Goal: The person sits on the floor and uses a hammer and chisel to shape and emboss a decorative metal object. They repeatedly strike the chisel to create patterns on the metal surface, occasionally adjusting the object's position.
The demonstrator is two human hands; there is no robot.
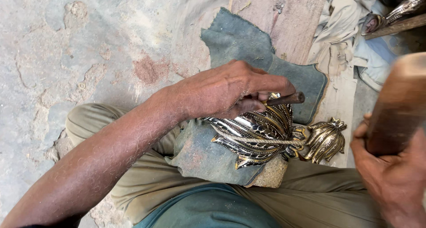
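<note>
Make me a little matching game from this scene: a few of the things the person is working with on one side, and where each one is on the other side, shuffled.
Things:
1. thin metal punch
2. wooden mallet
3. striped metal ornament
4. grey felt pad

Places:
A. lying on a stone block on the lap, a cord across it
B. gripped in the left hand, tip on the ornament
C. spread on the ground beyond the ornament
D. raised in the right hand

Pairs: 1-B, 2-D, 3-A, 4-C
</note>
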